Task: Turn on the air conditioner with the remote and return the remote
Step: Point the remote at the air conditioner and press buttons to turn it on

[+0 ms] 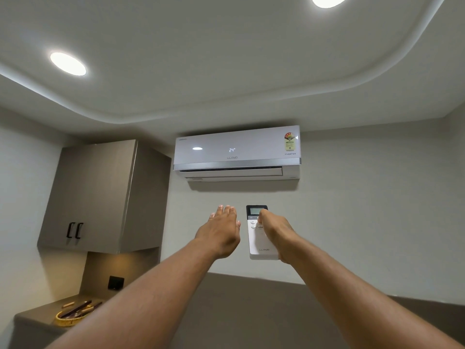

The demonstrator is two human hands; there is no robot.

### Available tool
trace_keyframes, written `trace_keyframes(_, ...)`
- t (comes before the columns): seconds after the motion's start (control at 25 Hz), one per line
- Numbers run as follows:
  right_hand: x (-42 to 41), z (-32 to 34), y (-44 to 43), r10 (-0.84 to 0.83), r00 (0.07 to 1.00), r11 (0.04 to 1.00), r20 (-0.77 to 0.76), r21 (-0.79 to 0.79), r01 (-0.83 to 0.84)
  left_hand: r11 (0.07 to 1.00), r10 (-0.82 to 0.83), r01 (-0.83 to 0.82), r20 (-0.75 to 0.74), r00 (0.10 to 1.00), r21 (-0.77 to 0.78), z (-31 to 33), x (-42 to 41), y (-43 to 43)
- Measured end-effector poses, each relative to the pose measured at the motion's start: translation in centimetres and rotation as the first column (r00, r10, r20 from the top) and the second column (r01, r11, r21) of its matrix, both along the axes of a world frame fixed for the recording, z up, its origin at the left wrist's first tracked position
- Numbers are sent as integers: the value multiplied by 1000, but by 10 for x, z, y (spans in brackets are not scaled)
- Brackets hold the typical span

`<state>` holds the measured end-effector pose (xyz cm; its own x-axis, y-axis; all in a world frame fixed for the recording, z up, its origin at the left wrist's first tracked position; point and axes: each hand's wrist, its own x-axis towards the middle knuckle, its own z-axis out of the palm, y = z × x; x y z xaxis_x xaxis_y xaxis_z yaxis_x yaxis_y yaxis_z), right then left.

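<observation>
A white air conditioner (236, 153) hangs high on the wall, its front display lit with "24" and its lower flap slightly open. Below it, my right hand (275, 233) holds a white remote (258, 238) upright and pointed toward the unit, thumb resting on the buttons under its small dark screen. My left hand (221, 231) is raised just left of the remote, palm facing away, fingers together and extended, holding nothing and not touching the remote.
A grey wall cabinet (100, 195) with two black handles is at left. Beneath it a counter carries a woven tray (69, 317) of utensils and a black wall socket (115, 282). Two round ceiling lights (68, 63) glow overhead.
</observation>
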<state>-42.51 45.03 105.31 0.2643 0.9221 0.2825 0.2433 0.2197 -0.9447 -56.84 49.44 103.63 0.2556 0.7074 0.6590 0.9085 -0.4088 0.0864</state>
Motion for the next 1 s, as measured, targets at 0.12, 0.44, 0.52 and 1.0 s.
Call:
trace_keyframes(0.12,-1,1,-2,3,1000,1000,-6,-3,-3,1000,2,-2,1,1000,1,1,-1,-1)
trace_keyframes(0.44,-5,1,-5,11,1000,1000,7,-18,-11,1000,6,-6,-7,1000,-1,1,-4,-4)
trace_keyframes(0.52,-5,2,-6,7,1000,1000,14,-22,-6,1000,2,-2,-5,1000,2,2,-4,-4)
trace_keyframes(1.0,-5,8,-10,3,999,1000,36,-11,-3,1000,18,-18,-15,1000,8,9,-15,-8)
